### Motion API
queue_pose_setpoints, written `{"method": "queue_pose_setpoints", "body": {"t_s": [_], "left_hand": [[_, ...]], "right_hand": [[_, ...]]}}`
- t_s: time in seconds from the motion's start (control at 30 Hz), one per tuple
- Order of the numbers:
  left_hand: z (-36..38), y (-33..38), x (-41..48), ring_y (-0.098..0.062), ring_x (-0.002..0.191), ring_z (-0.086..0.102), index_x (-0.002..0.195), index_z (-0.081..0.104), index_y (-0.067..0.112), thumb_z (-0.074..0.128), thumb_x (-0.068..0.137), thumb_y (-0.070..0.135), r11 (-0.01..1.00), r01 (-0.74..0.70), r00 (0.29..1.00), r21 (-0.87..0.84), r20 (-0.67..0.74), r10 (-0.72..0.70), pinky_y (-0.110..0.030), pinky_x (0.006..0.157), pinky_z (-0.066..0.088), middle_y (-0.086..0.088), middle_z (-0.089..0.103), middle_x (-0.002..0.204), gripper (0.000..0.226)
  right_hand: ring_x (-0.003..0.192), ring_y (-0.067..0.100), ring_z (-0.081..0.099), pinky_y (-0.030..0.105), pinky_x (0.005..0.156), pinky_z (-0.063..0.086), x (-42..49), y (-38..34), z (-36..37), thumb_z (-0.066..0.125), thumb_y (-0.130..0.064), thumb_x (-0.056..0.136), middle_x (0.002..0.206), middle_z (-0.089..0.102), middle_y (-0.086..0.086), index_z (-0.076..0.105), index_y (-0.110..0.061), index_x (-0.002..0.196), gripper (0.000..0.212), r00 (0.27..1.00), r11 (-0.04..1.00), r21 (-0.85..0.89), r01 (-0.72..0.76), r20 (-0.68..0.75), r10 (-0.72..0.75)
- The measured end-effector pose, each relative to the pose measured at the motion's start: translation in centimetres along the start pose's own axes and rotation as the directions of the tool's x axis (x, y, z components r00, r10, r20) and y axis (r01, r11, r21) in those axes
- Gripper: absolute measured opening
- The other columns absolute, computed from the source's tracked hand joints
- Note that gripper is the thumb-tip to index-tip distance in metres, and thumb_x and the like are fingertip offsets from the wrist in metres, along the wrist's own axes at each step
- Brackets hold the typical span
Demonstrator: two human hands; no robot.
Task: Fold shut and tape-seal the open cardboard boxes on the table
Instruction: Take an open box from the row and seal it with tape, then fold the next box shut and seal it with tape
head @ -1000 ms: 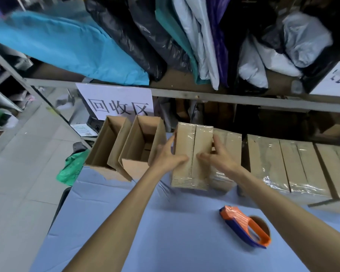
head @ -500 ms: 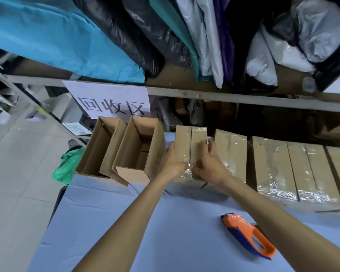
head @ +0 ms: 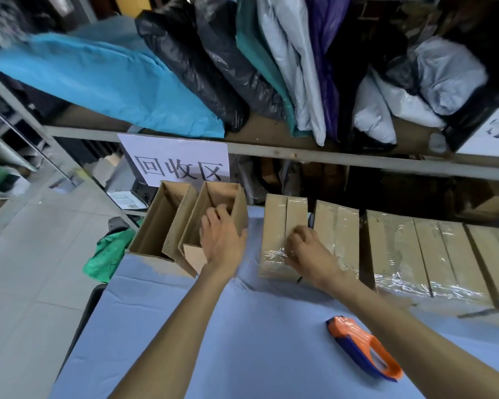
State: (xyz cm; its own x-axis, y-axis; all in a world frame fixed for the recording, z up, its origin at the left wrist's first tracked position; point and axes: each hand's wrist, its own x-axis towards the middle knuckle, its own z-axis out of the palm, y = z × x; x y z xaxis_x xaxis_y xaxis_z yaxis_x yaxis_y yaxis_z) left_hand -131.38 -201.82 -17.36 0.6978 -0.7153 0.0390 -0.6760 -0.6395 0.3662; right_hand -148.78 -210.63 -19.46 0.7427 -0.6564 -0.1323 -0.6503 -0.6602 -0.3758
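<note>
The left grip (head: 222, 240) curls over the right wall of the open box (head: 195, 223), which stands at the worktop's (head: 242, 341) far left corner. The right grip (head: 308, 251) lies bent-fingered on the taped box (head: 274, 226) at the far edge. Whether it pinches anything, I cannot tell.

Two brown cardboard boxes stand upright with their tops open at about ten o'clock on the table (head: 162, 326), touching side by side. These are the left open box (head: 159, 226) and the right open box (head: 211, 208), whose right wall the left hand (head: 222, 240) grips. At twelve o'clock stands a sealed box (head: 275, 226), flaps folded shut and clear tape wrinkled over its near end, held there by the right hand (head: 308, 251). A row of sealed boxes (head: 401, 254), glossy with tape, runs toward two o'clock. The orange-and-blue tape dispenser (head: 363, 349) lies on its side at four o'clock.
</note>
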Motion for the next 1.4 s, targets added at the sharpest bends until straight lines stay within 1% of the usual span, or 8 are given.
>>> {"method": "queue_pose_setpoints", "body": {"t_s": [0.13,0.57,0.77,0.87,0.93,1.07,1.23,1.4], "left_hand": [[-0.9,-1.7,-2.1,-0.031,0.111,0.06,0.125,0.047,0.011,0.046,0.098,0.02,0.964,-0.06,0.945,0.259,0.327,-0.029,-0.036,0.088,0.041,-0.011,0.062,0.124,0.029],[-5.3,-6.1,-13.9,-0.03,0.093,0.06,0.099,0.047,0.013,0.04,0.096,0.013,0.984,-0.097,0.981,0.152,0.179,0.07,-0.035,0.085,0.036,-0.01,0.066,0.098,0.007],[-5.3,-12.0,-18.7,-0.024,0.096,0.051,0.098,0.061,0.01,0.058,0.091,0.009,0.963,-0.256,0.966,0.083,0.056,0.252,-0.052,0.116,0.02,-0.007,0.06,0.085,0.007],[-4.7,-13.6,-20.5,-0.009,0.11,0.04,0.099,0.06,0.008,0.052,0.095,0.003,0.958,-0.266,0.96,-0.105,0.059,0.273,-0.029,0.118,-0.003,0.003,0.054,0.097,0.01],[-4.0,-13.9,-21.1,-0.007,0.116,0.038,0.101,0.063,0.004,0.051,0.095,-0.001,0.933,-0.28,0.953,-0.225,0.052,0.298,-0.011,0.11,0.016,-0.002,0.057,0.108,0.015],[-1.9,-13.4,-21.4,-0.002,0.13,0.031,0.101,0.069,0.005,0.057,0.09,0.006,0.904,-0.305,0.947,-0.299,0.003,0.321,-0.031,0.11,0.036,-0.005,0.061,0.119,0.016],[-1.0,-9.3,-21.5,-0.006,0.138,0.021,0.107,0.065,0.021,0.061,0.081,0.016,0.835,-0.276,0.958,-0.476,-0.07,0.277,-0.01,0.109,0.02,0.004,0.037,0.138,0.028],[-0.5,-5.5,-20.5,-0.001,0.121,0.045,0.124,0.048,0.029,0.066,0.085,0.021,0.57,0.073,0.996,-0.819,0.09,0.001,-0.013,0.096,0.04,0.008,0.037,0.131,0.044]], "right_hand": [[0.137,0.029,0.027,0.032,0.106,0.033,-2.7,-1.5,-0.6,0.057,-0.016,0.09,0.141,0.034,0.014,0.048,-0.005,0.126,0.039,0.999,0.998,-0.055,-0.014,0.051,0.017],[0.118,0.028,0.049,0.029,0.095,0.038,-9.8,-4.5,1.9,0.064,-0.015,0.088,0.129,0.047,0.009,0.053,-0.006,0.127,0.042,0.987,0.973,0.209,0.095,-0.146,-0.065],[0.111,0.016,0.049,0.033,0.091,0.042,-10.3,-8.3,2.7,0.063,-0.037,0.091,0.12,0.051,-0.002,0.049,-0.017,0.126,0.043,0.98,0.843,0.531,0.087,-0.199,0.024],[0.102,0.016,0.057,0.036,0.088,0.047,-10.0,-9.8,2.7,0.069,-0.042,0.085,0.112,0.059,-0.002,0.052,-0.017,0.12,0.046,0.964,0.714,0.698,-0.05,-0.153,0.217],[0.096,0.021,0.062,0.038,0.085,0.05,-10.2,-10.1,3.1,0.073,-0.026,0.082,0.103,0.065,0.002,0.057,-0.014,0.113,0.037,0.952,0.69,0.707,-0.152,-0.082,0.294],[0.092,0.024,0.064,0.039,0.08,0.054,-11.7,-8.8,3.6,0.062,0.004,0.074,0.094,0.066,0.006,0.06,-0.009,0.107,0.035,0.93,0.67,0.696,-0.257,-0.01,0.367],[0.094,0.023,0.062,0.036,0.076,0.053,-14.3,-5.3,3.2,0.059,0.005,0.078,0.096,0.065,0.007,0.06,-0.01,0.105,0.031,0.862,0.593,0.72,-0.36,0.013,0.506],[0.087,0.025,0.062,0.038,0.07,0.051,-17.6,-2.4,2.4,0.06,0.001,0.077,0.088,0.066,0.008,0.06,-0.008,0.099,0.024,0.809,0.54,0.745,-0.391,-0.001,0.587]]}}
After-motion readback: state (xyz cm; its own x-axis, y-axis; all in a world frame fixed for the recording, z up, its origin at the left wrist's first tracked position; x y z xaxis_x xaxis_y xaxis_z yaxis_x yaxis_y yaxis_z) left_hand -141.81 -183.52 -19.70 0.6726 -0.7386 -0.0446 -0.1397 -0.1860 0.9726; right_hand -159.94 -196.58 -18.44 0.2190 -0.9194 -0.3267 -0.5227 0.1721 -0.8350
